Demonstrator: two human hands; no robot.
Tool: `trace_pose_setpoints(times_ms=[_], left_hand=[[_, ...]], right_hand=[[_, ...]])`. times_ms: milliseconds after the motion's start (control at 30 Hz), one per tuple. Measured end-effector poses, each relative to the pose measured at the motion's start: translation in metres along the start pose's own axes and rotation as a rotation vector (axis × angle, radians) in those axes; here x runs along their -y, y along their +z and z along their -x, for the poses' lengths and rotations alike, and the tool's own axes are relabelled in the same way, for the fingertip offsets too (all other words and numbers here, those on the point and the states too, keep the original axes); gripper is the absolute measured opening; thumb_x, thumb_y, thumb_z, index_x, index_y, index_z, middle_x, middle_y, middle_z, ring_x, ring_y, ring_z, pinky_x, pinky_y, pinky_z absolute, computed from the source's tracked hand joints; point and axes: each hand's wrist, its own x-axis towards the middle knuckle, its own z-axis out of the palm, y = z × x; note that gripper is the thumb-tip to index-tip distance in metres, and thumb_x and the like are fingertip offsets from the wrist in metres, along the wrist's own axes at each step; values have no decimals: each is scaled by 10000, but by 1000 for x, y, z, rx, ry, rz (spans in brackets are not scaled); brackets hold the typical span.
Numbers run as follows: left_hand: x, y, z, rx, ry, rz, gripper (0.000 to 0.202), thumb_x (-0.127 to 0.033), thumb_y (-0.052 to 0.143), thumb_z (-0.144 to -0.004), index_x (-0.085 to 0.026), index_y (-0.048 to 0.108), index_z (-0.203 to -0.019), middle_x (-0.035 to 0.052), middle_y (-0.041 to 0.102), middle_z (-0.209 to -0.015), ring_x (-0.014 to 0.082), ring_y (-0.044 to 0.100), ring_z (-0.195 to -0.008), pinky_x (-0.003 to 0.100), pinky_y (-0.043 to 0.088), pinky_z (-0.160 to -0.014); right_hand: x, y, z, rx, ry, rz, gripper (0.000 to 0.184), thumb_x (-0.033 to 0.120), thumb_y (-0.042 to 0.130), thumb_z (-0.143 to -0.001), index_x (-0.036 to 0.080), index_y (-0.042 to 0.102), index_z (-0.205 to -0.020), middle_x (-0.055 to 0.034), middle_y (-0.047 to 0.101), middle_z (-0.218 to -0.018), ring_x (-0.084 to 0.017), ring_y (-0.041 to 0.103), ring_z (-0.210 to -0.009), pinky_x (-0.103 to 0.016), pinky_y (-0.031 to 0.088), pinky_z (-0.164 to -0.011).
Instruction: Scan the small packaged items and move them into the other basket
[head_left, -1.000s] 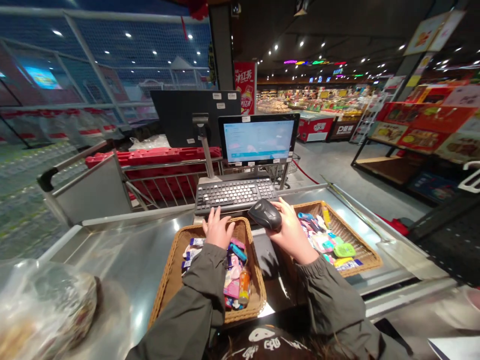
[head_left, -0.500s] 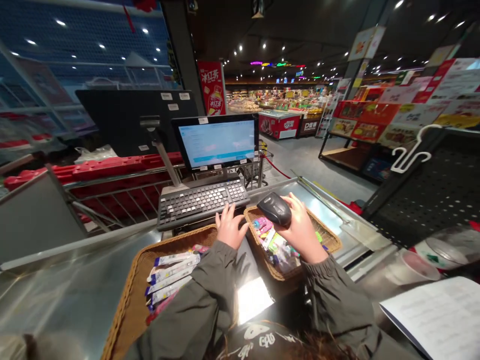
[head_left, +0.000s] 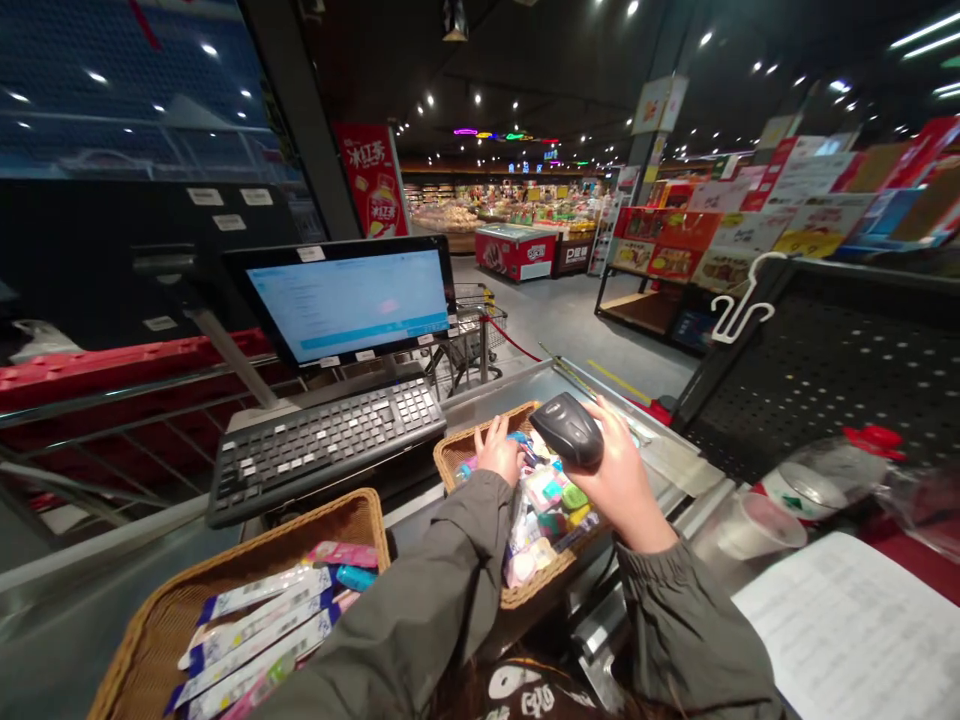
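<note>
In my right hand (head_left: 621,478) is a black handheld barcode scanner (head_left: 566,430), gripped from behind and raised over the wicker basket on the right (head_left: 517,598). That basket holds a jumble of small colourful packets (head_left: 546,490). My left hand (head_left: 499,452) reaches over the basket's far left part, its fingers apart and beside the packets; whether it touches one I cannot tell. A second wicker basket (head_left: 131,655), left of my left sleeve, contains long white-and-purple sticks in wrappers (head_left: 259,625), along with pink and blue packets.
A black keyboard (head_left: 330,440) and a lit monitor (head_left: 352,300) stand at the left behind the baskets. On the right are printed paper sheets (head_left: 855,620), a translucent cup (head_left: 754,528), and a white hanger (head_left: 742,305) on a black perforated panel (head_left: 840,380).
My left hand has moved from beside the keyboard to the right-hand basket. The scanner stays in my right hand. The view has turned right, and the baskets appear closer.
</note>
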Motion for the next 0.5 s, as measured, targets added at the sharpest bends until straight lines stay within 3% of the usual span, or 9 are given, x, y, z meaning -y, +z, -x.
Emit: trace_pose_setpoints(times_ms=[167,300,500], left_hand=[[-9,38,-19,43,-1,-4,205,-274,544,-894,-214,735,-851,71,345,-1575,263,237,-1480,596,110,-1185],[-8,57,-30,61,-5,-22,266,-243,483,-916,-227,738,-841,38,341,-1579,245,222,-1484,587,104,-1184],[-11,63,-40,90,-46,-12,322,-305,446,-938,-281,694,-1143,61,390,-1553,270,227,-1477,607,96,-1173]], right_hand=[[-20,-4,-3,7,51,16,456,244,648,-692,189,576,-1139,-158,583,-1281,-379,378,-1393,-631,283,-1138],[-32,0,-5,14,89,20,426,220,634,-693,185,584,-1115,-154,571,-1304,-380,356,-1407,-645,234,-1153],[-42,14,-9,64,106,4,339,220,606,-726,171,618,-1062,-155,572,-1300,-375,329,-1418,-648,262,-1135]])
